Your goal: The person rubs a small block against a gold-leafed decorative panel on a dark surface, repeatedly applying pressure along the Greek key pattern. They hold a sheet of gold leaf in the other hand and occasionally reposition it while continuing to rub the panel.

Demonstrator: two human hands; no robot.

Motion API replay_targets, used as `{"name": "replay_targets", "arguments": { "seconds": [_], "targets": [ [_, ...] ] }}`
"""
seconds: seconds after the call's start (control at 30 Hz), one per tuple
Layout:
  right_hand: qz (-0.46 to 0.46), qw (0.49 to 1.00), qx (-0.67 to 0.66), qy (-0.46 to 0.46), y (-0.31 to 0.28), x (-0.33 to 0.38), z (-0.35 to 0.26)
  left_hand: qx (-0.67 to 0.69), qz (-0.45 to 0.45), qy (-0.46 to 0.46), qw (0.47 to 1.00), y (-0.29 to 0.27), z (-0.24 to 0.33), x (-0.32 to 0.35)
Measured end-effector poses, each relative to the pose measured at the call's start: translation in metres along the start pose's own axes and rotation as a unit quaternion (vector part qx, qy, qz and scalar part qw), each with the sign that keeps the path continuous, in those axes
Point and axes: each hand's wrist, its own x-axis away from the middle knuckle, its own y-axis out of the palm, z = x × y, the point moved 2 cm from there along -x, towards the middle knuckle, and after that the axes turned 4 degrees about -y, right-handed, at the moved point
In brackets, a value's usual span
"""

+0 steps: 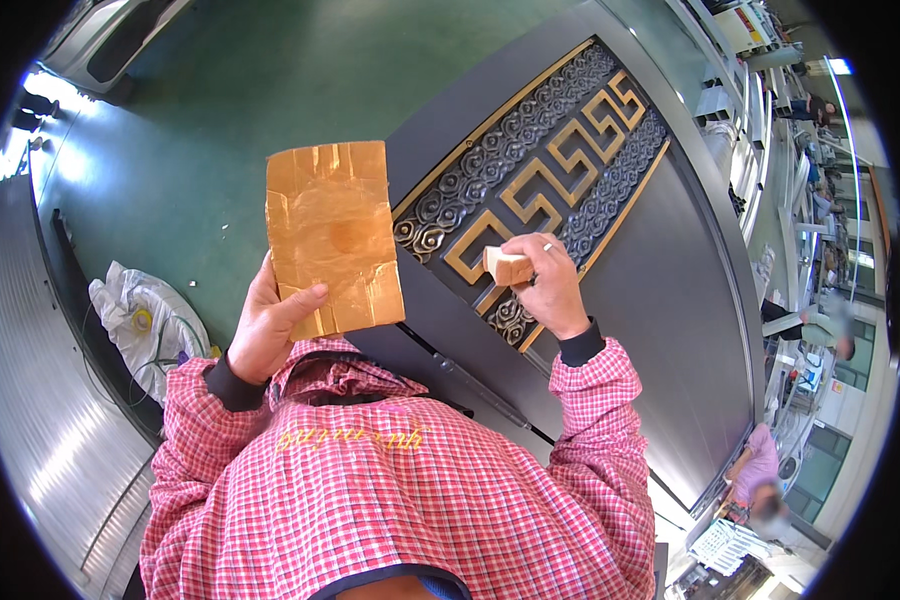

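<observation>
Block in the right hand, band beyond it, gold sheet to its left

The right hand (552,285) pinches a small white-and-tan block (508,266) between thumb and fingers, on its side facing the left hand. The patterned band (560,150) of the dark panel (660,310) runs from around this hand to ahead and rightward of it, its long axis slanting that way. The right hand is the nearer of the two to the band.

The left hand (265,325) grips the gold sheet (335,215) near its lower edge, thumb on the face. The sheet stretches ahead of that hand, long axis pointing away from the body, well apart from the block.

The left fingers behind the sheet are hidden, as is the sheet's back. The right fingers cover part of the block, making its long axis hard to judge. Whether it touches the panel cannot be told.
</observation>
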Motion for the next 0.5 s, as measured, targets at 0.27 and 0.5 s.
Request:
{"name": "replay_targets", "arguments": {
  "seconds": [0.27,0.5],
  "targets": [
    [0.01,1.0,0.01,0.014,-0.001,0.0,0.004,-0.003,0.003,-0.001,1.0,0.002,-0.002,0.0],
    [0.041,0.999,0.018,0.017,-0.001,-0.004,0.011,0.006,-0.01,-0.003,1.0,0.006,-0.005,0.0]
  ]
}}
